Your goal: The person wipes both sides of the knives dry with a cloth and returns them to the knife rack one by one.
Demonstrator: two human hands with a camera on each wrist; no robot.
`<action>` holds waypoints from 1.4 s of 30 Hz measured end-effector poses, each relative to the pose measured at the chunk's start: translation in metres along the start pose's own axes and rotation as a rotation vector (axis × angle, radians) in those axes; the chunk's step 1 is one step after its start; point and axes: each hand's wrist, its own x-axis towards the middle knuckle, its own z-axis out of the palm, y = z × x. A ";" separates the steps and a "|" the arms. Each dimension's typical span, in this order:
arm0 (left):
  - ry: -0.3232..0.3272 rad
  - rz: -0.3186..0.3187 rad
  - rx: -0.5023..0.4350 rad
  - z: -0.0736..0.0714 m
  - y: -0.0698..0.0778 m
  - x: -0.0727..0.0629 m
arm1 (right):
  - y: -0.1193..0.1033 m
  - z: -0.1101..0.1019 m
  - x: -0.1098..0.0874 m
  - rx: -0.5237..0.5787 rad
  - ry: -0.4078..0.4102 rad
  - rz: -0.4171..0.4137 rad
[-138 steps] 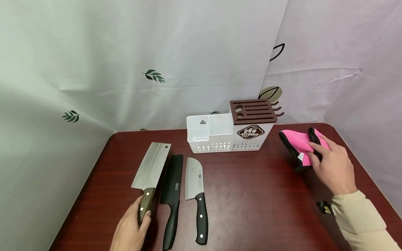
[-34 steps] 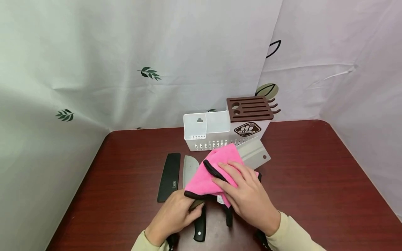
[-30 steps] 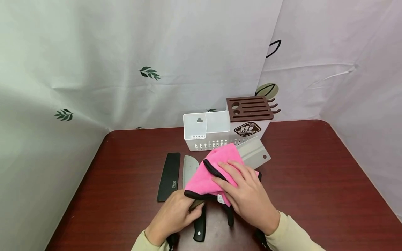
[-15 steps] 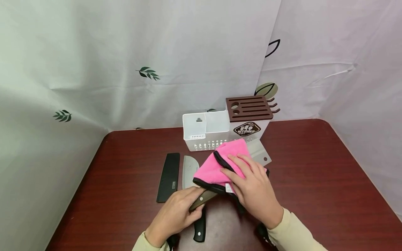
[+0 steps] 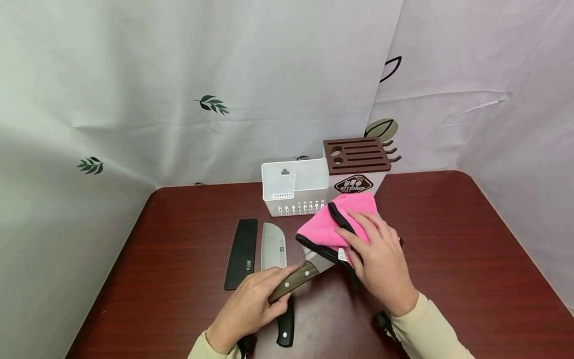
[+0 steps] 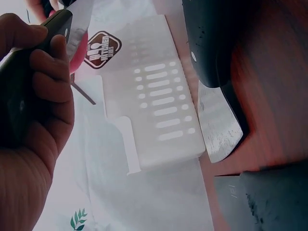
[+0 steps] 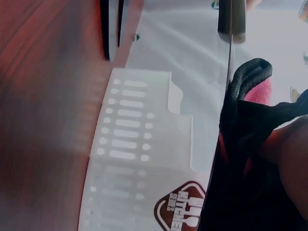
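My left hand (image 5: pixel 251 304) grips the brown wooden handle of a cleaver (image 5: pixel 293 283), its blade pointing up and right. A pink cloth (image 5: pixel 318 230) with black trim lies over most of the blade, whose bare metal shows beside the handle. My right hand (image 5: pixel 381 259) holds the cloth against the upper face, fingers spread across it. In the right wrist view the blade appears nearly edge-on, with the cloth's black trim (image 7: pixel 255 72) to its right. A silver kitchen knife (image 5: pixel 272 247) lies below the cleaver's handle, its own black handle partly covered by my left hand.
A black-bladed knife (image 5: pixel 242 252) lies left of the silver one, its handle hidden by my left hand. Behind the cloth stands a white perforated holder (image 5: pixel 296 202) with a brown slotted top (image 5: pixel 358 155) and side hooks. Leaf-printed curtain (image 5: pixel 242 75) borders the reddish-brown table (image 5: pixel 448 239).
Earlier, the cleaver was lifted from the table's left and the cloth brought from the right. Over the last second, my right hand slid the cloth up and right along the blade, baring the handle.
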 end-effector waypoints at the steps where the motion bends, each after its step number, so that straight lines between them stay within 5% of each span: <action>1: 0.001 0.000 0.002 0.000 0.000 0.000 | 0.001 -0.001 0.000 -0.006 -0.004 0.011; 18: 0.034 0.019 0.005 -0.003 -0.001 0.000 | 0.020 -0.009 -0.004 -0.082 0.033 0.133; 42: 0.066 -0.092 0.012 -0.011 -0.005 -0.004 | 0.001 -0.011 -0.004 -0.073 0.018 0.088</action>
